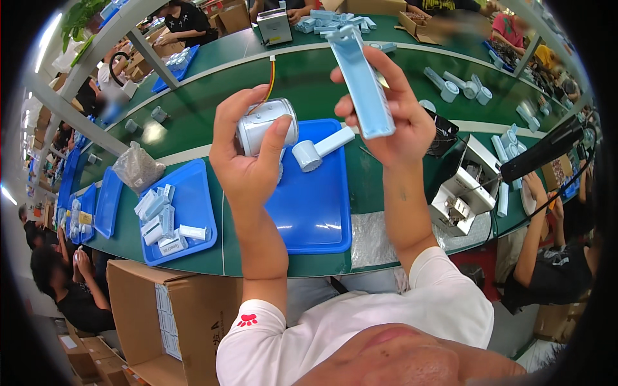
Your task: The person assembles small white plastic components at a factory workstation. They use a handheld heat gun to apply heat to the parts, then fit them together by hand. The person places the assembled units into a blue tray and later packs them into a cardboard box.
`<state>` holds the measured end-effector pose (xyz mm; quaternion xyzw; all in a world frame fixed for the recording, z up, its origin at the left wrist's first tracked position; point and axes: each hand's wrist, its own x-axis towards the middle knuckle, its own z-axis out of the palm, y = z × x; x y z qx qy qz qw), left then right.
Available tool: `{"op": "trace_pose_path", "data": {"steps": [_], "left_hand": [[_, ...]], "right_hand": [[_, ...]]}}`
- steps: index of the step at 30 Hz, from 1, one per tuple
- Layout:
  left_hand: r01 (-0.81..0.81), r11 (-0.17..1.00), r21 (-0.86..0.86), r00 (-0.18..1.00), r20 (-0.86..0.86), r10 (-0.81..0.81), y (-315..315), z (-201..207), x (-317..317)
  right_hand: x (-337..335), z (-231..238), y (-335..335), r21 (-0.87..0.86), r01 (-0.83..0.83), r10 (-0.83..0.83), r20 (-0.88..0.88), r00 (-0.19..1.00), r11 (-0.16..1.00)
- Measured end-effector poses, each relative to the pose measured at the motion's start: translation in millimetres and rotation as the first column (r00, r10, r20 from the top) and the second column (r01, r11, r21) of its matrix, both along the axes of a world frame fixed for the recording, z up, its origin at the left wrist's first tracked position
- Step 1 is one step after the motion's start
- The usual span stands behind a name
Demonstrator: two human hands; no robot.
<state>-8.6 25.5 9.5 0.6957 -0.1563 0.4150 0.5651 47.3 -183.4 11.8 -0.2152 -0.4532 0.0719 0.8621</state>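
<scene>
White shirt (360,321): one, on the person seated close by me, with a single red paw mark on the left sleeve
Left hand (241,168): curled round one pale cylinder (269,125), thumb along its right side, lifted above the bench
Wire lead (271,76): one, rising from the cylinder, tipped with a small white plug
Right hand (410,125): fingers gripping one light-blue handle (362,83), held up at a tilt, apart from the cylinder
Carton (212,315): one, large and brown, below the bench edge at the left, light-blue pieces stacked inside
Centre tray (309,222): one, blue, below the hands; one cup-ended piece (308,156) lies toward its far end, its stem crossing the right rim; the pale bit behind the left hand is probably a second, mostly hidden
Side tray (193,175): one, blue, at least six small light-blue and white pieces heaped in it
Plastic bag (138,167): one, clear and full, just beyond the side tray
White machine (465,186): one, on the bench at the right
Neighbours: two in dark tops, one at each side
Green belt (209,87): two short cups (159,114) toward the left, three stemmed cups (449,91) grouped toward the right
Far bench: one metal box (275,29), a heap of light-blue parts (328,24) near it, too overlapped to count
</scene>
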Motion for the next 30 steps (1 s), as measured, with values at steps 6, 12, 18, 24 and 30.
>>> {"op": "trace_pose_path", "data": {"steps": [6, 12, 18, 24, 30], "left_hand": [[0.071, 0.995, 0.066, 0.994, 0.073, -0.076, 0, -4, 11], [0.193, 0.957, 0.218, 0.975, 0.068, -0.212, -1, 0, 8], [0.289, 0.922, 0.259, 0.950, 0.046, -0.310, -7, -2, 4], [0.362, 0.895, 0.260, 0.914, 0.087, -0.395, -10, -5, 10], [0.341, 0.896, 0.286, 0.925, 0.067, -0.373, -6, -5, 11]], "right_hand": [[-10, -3, -14, -0.125, 0.396, -0.376, 0.158, 0.913, 0.910], [-10, -2, -8, -0.083, 0.622, -0.622, 0.036, 0.782, 0.778], [-10, 12, -3, -0.147, 0.442, -0.464, -0.352, 0.813, 0.885], [-6, 4, 0, -0.090, 0.290, -0.303, -0.314, 0.900, 0.953], [-11, 3, 5, -0.239, 0.346, -0.398, -0.225, 0.889, 0.907]]}}
